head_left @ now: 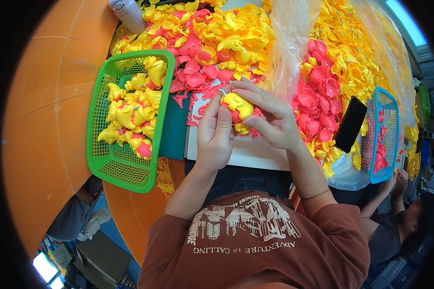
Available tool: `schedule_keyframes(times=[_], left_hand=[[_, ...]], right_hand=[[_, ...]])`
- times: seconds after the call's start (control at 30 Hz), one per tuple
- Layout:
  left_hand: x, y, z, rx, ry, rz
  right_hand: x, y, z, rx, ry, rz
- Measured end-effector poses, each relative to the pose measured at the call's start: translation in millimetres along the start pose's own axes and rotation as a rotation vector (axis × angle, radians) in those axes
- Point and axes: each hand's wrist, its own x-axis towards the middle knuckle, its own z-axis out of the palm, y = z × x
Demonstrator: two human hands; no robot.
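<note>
In the middle, above the white work surface [261, 158], a small yellow and pink plastic toy figure [238, 103] is held between both hands. My left hand [214, 137] grips its left side, thumb and fingers closed on it. A short silver metal piece [223, 92] sticks out at the figure's upper left, close to my left fingertips. From the right, my right hand [277, 118] curls over the figure, its fingers along the top and the thumb against the right side. The figure's underside is partly hidden by my fingers.
A green basket [96, 103] of assembled yellow and pink figures stands left. Loose yellow pieces [246, 33] and pink shells [320, 98] heap behind, near clear plastic sheeting [288, 43]. A black phone [351, 124] and blue basket [396, 125] lie right, beside another person's hands [396, 184].
</note>
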Motion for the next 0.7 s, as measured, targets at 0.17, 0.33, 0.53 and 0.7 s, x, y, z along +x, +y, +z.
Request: schedule_keyframes(times=[0.17, 0.33, 0.53, 0.7], left_hand=[[-2, -2, -1, 0.037, 0.011, 0.025], [-2, 2, 2, 0.007, -0.009, 0.026], [-2, 4, -5, 0.092, -0.030, 0.008], [-4, 6, -4, 0.056, -0.055, 0.007]], right_hand=[[-1, -2, 0, -0.057, 0.015, -0.004], [1, -6, -3, -0.165, -0.019, -0.055], [-1, -12, 4, -0.293, 0.046, -0.109], [0, -16, 2, -0.333, 0.011, -0.154]])
